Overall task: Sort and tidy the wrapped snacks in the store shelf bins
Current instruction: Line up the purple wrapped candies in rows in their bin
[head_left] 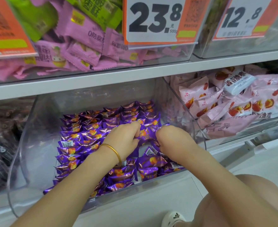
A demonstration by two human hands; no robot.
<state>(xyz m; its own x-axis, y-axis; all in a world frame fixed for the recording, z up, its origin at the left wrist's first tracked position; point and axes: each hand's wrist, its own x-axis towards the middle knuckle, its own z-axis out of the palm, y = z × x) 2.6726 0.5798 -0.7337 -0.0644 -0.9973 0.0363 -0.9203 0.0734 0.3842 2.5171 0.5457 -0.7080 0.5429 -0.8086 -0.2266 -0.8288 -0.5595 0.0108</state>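
Purple foil snack packet (pixel 144 134), likely light and slippery
Your left grip (pixel 126 136) and right grip (pixel 172 139) pinch its crimped ends.

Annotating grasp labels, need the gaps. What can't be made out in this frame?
Head view:
- Left hand and right hand grip on the purple packet: fingertips curl under, hidden by knuckles.
- Packets under both forearms in the clear bin: covered.
- Orange tag, top left: cut by frame edge.
- 12.8 tag small print: blurred.
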